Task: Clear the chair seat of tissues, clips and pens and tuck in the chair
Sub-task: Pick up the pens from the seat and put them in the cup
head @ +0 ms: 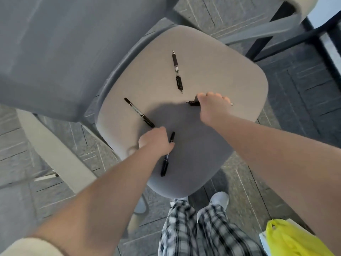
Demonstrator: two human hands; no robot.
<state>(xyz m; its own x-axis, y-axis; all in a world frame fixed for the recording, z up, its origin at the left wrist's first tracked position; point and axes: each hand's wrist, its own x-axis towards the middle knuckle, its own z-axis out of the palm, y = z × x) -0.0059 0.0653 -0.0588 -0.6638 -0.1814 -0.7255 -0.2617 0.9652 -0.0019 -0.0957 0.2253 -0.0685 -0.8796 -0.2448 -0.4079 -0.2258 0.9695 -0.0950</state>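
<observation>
A: Where are the pens?
B: All on the grey chair seat, which fills the middle of the frame. One pen with a rubber grip lies alone toward the upper centre, pointing roughly up and down. A long black pen lies slanted at centre left.

A: And the hands?
B: The left hand is at lower centre, fingers curled around a black marker; its cap end sticks up past the knuckles and the rest runs down toward the seat's near edge. The tip of the long black pen reaches just to that hand.

A: The right one?
B: The right hand is at centre right, fingers clenched over a fourth pen; a dark end shows on its left and a thin tip on its right.

A: Anything around the chair?
B: The grey backrest fills the upper left. Grey carpet lies beneath. Plaid trousers and a yellow plastic bag sit along the bottom right.
</observation>
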